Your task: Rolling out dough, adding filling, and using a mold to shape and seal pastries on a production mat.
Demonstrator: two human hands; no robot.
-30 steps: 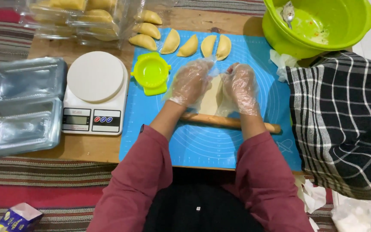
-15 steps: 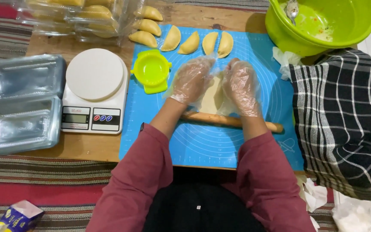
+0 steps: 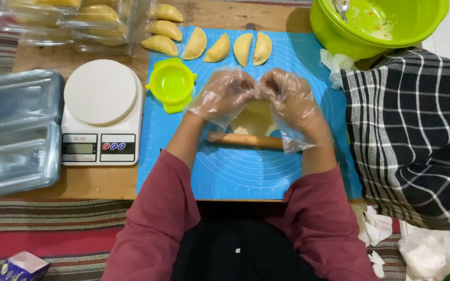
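Dough sheet (image 3: 252,124), pale yellow and rolled flat, lies near the middle of the blue silicone mat (image 3: 246,171), just beyond the wooden rolling pin (image 3: 246,140). Both hands wear clear plastic gloves. The left hand (image 3: 224,94) and right hand (image 3: 290,101) meet fingertip to fingertip over the far edge of the dough, fingers curled inward; whether they actually pinch the dough cannot be told, as the gloves and knuckles hide the contact.

Surroundings, largest first: a black-and-white checked cloth (image 3: 412,140) covers the right side of the table. A green mixing bowl (image 3: 386,28) with a spoon inside stands at the upper right. Clear plastic trays (image 3: 14,135) are stacked at the left edge. A white kitchen scale (image 3: 101,119) sits between the trays and the mat. A yellow-green dumpling press (image 3: 172,84) lies open on the mat's upper left corner. Folded half-moon pastries (image 3: 220,48) are lined along the mat's far edge.
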